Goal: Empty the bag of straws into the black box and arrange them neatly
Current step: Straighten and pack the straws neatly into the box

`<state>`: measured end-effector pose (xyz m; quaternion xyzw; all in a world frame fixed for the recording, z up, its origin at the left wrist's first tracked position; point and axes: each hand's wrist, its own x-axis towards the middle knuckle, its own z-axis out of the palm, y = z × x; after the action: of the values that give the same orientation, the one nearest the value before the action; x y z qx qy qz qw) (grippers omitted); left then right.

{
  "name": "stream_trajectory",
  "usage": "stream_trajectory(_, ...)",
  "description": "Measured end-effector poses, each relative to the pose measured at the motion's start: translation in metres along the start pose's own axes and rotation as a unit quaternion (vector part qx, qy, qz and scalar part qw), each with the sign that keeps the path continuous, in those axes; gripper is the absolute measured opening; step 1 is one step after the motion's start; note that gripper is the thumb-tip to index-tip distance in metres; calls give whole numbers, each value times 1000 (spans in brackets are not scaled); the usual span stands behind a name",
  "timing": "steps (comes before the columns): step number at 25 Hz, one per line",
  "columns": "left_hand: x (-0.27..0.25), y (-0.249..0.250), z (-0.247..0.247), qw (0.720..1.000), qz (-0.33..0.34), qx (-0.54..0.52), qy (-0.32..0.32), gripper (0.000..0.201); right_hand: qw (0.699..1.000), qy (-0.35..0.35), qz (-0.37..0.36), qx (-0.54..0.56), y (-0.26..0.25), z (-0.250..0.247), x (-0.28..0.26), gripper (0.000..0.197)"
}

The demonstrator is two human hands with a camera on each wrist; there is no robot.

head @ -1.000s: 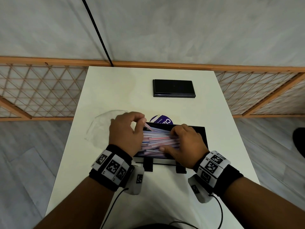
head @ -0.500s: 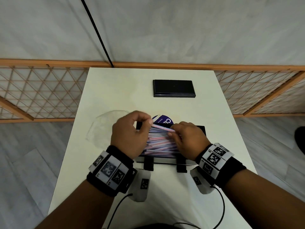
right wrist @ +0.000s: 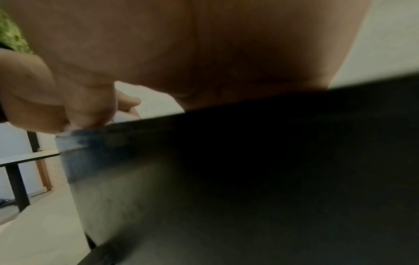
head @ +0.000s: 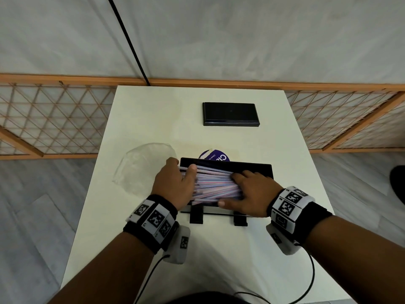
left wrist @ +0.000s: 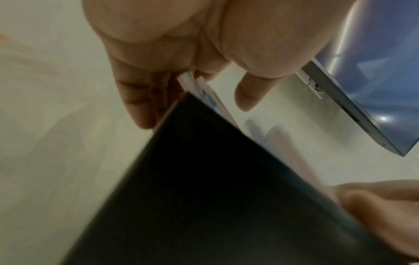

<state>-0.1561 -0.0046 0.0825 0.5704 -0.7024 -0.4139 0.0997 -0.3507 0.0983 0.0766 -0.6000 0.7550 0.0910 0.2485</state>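
The black box (head: 225,166) stands at the table's middle, filled with pink, blue and white straws (head: 215,185) lying lengthwise, slightly fanned. My left hand (head: 184,171) is at the pile's left end, fingers down past the box's left wall and thumb on top of the straws. The left wrist view shows those straight fingers (left wrist: 140,100) beside the box wall (left wrist: 204,179), with straw ends (left wrist: 189,80) against them. My right hand (head: 229,189) lies flat on the right end of the pile, thumb along the near edge. Its palm (right wrist: 204,53) sits above the box wall (right wrist: 272,161).
The empty clear plastic bag (head: 142,167) lies on the white table (head: 153,117) left of the box. A purple round label (head: 215,157) peeks out behind the box. A flat black lid (head: 230,114) lies farther back. Two black feet (head: 197,216) stick out in front of the box.
My left hand held one straw pinched above the pile; that straw now lies with the others and the hand is against the left ends. My right hand has flattened onto the pile.
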Motion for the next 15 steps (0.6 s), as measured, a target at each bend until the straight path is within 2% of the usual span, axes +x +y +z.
stream_trajectory(3,-3,3,6,988,-30,-148,-20,52,999,-1,14,-41,-1,-1,1,114)
stream_trajectory(6,1,2,9,982,-9,-190,0,68,999,-6,34,-11,-6,2,5,107)
stream_trajectory(7,5,0,10,981,-3,-190,29,65,999,-15,36,8,-8,4,6,108)
stream_trajectory(9,13,-5,11,975,-9,-204,83,41,999,-18,35,13,-13,4,9,106)
stream_trajectory(11,18,-9,12,971,-33,-221,89,24,1000,-5,29,-5,-19,2,13,102)
stream_trajectory(15,16,-9,17,956,-50,-279,76,29,1000,-6,9,24,-34,8,22,99)
